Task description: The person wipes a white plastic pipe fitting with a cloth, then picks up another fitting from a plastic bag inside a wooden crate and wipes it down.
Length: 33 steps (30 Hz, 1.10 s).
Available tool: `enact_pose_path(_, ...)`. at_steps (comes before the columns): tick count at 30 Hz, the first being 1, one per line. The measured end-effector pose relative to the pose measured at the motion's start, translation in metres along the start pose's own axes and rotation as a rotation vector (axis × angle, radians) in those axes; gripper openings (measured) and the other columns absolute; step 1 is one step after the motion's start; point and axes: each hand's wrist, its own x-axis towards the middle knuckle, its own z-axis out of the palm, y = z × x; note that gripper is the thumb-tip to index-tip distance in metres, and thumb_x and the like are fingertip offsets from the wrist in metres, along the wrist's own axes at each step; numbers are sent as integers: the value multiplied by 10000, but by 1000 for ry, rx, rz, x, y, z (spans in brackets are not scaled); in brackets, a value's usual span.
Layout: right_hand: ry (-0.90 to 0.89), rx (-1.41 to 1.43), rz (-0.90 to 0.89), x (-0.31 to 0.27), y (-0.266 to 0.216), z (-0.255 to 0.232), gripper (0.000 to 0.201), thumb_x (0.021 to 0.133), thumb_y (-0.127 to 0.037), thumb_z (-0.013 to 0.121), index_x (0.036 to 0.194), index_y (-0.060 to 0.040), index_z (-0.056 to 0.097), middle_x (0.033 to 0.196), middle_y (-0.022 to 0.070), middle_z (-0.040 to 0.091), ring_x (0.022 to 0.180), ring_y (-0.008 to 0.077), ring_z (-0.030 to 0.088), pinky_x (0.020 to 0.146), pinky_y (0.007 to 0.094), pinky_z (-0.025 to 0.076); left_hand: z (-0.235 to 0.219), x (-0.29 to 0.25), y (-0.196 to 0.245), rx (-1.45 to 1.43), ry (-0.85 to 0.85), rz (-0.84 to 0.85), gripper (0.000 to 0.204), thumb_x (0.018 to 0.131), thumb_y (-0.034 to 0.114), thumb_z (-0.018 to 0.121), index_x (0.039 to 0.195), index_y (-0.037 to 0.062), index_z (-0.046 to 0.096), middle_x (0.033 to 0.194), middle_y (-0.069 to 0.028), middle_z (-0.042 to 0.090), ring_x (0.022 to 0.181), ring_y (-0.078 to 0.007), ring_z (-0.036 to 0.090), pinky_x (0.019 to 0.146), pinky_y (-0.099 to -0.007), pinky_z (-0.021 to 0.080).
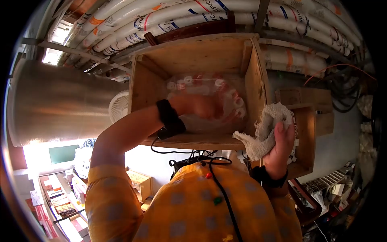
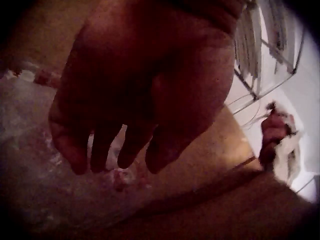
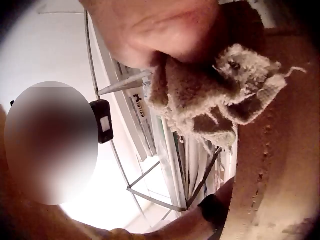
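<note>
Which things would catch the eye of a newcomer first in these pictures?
Probably the big open wooden box in the middle, with the left hand reaching inside, where clear plastic lies. Next, the ragged pale cloth in the right hand, and the white pipes along the top.

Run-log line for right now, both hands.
left hand: open, inside large wooden box, at clear plastic, contact unclear | right hand: gripping pale cloth, beside box's right wall
</note>
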Motion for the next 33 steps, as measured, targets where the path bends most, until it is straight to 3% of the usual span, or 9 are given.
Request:
enact_pose_path(1, 2, -7, -5, -1, 1, -2, 510, 877, -192, 621, 1285, 8, 390, 1131, 71, 544, 976, 146, 553, 847, 303, 470, 4, 6, -6, 193, -19, 79, 404, 840, 303, 592, 1150, 45, 583, 1108, -136, 602, 1026, -262, 571, 875, -361, 444)
enact_pose_path(7, -18, -33, -25, -6, 5, -14, 564, 861, -175, 641, 1307, 30, 362, 1142, 61, 545, 974, 116, 538, 834, 266, 451, 0, 1, -22, 439, -82, -350, 716, 740, 455, 656, 1280, 22, 475, 1285, -221, 478, 1199, -352, 449, 999, -428, 348)
enact_pose_path(10, -18, -86, -50, -10, 7, -15, 565, 860, -168, 640, 1307, 34, 359, 1129, 44, 548, 951, 97, 526, 811, 244, 437, -1, -2, -41, 542, 9, -469, 777, 737, 436, 668, 1315, -10, 400, 1316, -246, 432, 1197, -357, 447, 998, -441, 349)
enact_pose_path(16, -31, -128, -68, -13, 8, -16, 521, 862, -177, 637, 1273, 28, 391, 1038, -3, 545, 825, 52, 466, 728, 210, 402, 11, 0, -43, 541, 343, -768, 606, 734, 245, 650, 1256, 25, 434, 1189, -216, 543, 1166, -338, 495, 918, -478, 420)
enact_pose_path(19, -103, -132, -118, -10, 8, -15, 548, 867, -169, 619, 1296, 43, 350, 1098, 46, 520, 900, 107, 466, 796, 251, 387, -6, -8, -27, 359, 141, -763, 723, 767, 319, 656, 1337, 10, 337, 1152, -205, 562, 1148, -418, 472, 898, -478, 427)
enact_pose_path(22, -218, -137, -172, -12, 17, -34, 639, 881, -127, 570, 1386, 80, 237, 1281, 163, 474, 1108, 236, 506, 974, 352, 385, -3, -17, -23, 407, 163, -599, 551, 777, 330, 637, 1231, 47, 504, 1120, -162, 587, 1113, -418, 493, 865, -481, 438)
enact_pose_path(25, -217, -157, -175, -14, 18, -36, 636, 879, -127, 575, 1383, 80, 246, 1289, 170, 466, 1123, 245, 497, 976, 356, 383, 7, -8, -17, 747, 97, -690, 379, 799, 338, 596, 1072, 78, 639, 1104, -133, 592, 1085, -365, 520, 836, -477, 442)
enact_pose_path(31, -160, -194, -129, -17, 17, -37, 697, 853, -171, 634, 1378, 80, 252, 1267, 164, 476, 1102, 232, 500, 959, 352, 393, 18, -24, -29, 1294, 175, -285, 304, 824, 290, 546, 964, 60, 686, 1040, -134, 606, 944, -313, 568, 742, -464, 447)
enact_pose_path(33, -134, -216, -100, -18, 16, -38, 729, 842, -198, 658, 1378, 81, 250, 1258, 159, 481, 1089, 229, 505, 951, 349, 398, 20, -23, -47, 772, 11, -337, 306, 834, 262, 514, 940, 26, 676, 974, -155, 617, 846, -306, 579, 698, -439, 449)
